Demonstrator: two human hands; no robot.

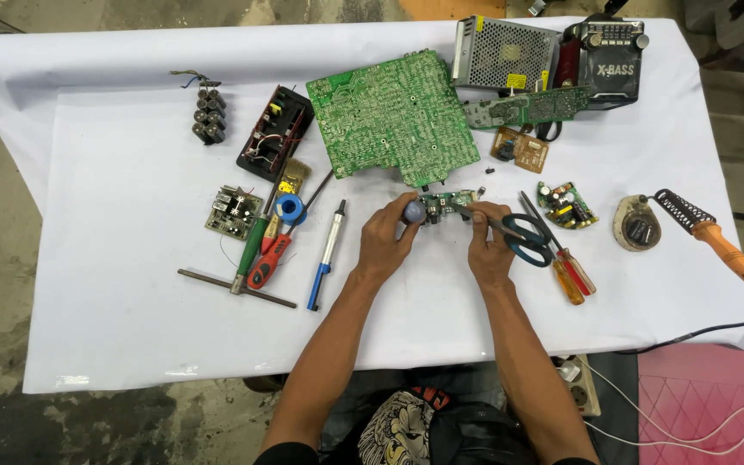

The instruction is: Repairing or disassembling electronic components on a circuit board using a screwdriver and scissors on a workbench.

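The left hand [387, 234] is closed around a small green circuit board [443, 205], fingers on its grey round part, and keeps it just above the worktop [131, 172], so the board stays steady near the centre. The right hand [488, 245] is clamped on thin metal pliers [475, 215], whose tip touches the board, probably to pull a part. The blue-handled scissors [527, 239] and the screwdrivers [568, 274] lie just beside this hand, easy to take. The large green board [393, 116] lies behind.

Our left hand [387, 237] is covering part of the small circuit board [445, 205]; its parts are showing too small for us to tell.
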